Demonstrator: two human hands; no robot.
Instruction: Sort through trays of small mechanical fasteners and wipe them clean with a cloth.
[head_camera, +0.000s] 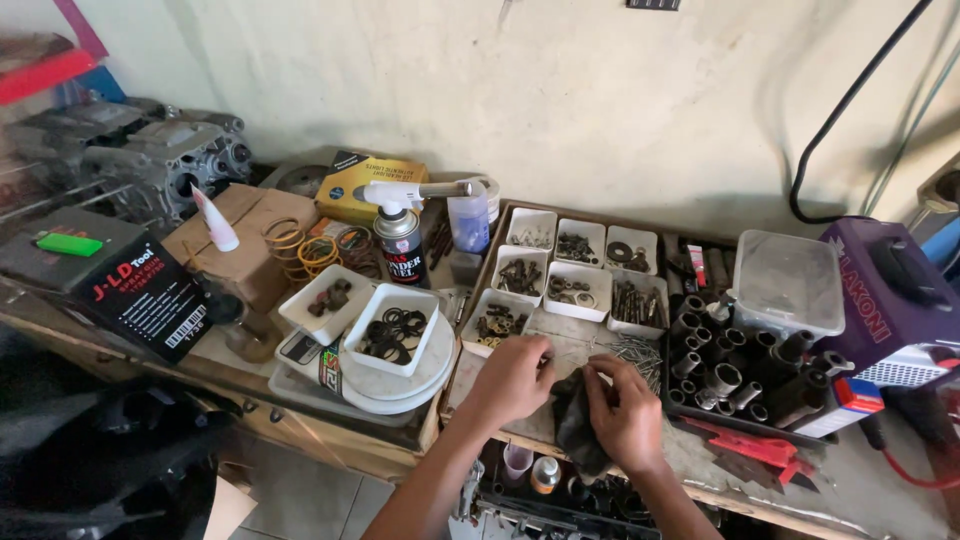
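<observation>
Head view, looking down at a cluttered workshop tabletop (880, 490) against a pale wall. Both of the person's bare hands meet near the front edge, around the middle. The left hand (513, 380) is curled with fingertips pinching the top of a dark rag (575, 430). The right hand (625, 412) is also curled, fingers closed on the same rag from the other side; what, if anything, sits inside the cloth is hidden. The rag hangs slightly over the front edge.

Just behind the hands stands a brown tray (497, 245) holding small white bins (578, 285) of nuts, washers and bolts, arranged in rows. A loose pile of thin nails (635, 352) lies just beside the right hand. Right of that, a black tray (668, 400) holds many dark sockets (735, 375) standing on end, with a clear plastic box (788, 283) behind them. A purple machine (890, 300) sits at the right edge, and a red tool (745, 445) lies near the front right.

Left of the hands, two white dishes (392, 330) hold black rubber rings and small dark parts, stacked on a round white lid (400, 385). Behind them stand a gas can with a white torch head (400, 235), a yellow box (365, 185), coiled springs (300, 250) and a brown cardboard box (250, 240). A black box (120, 285) with a green lighter (68, 243) on top sits at the left edge, with grey engine parts (150, 155) behind it.
</observation>
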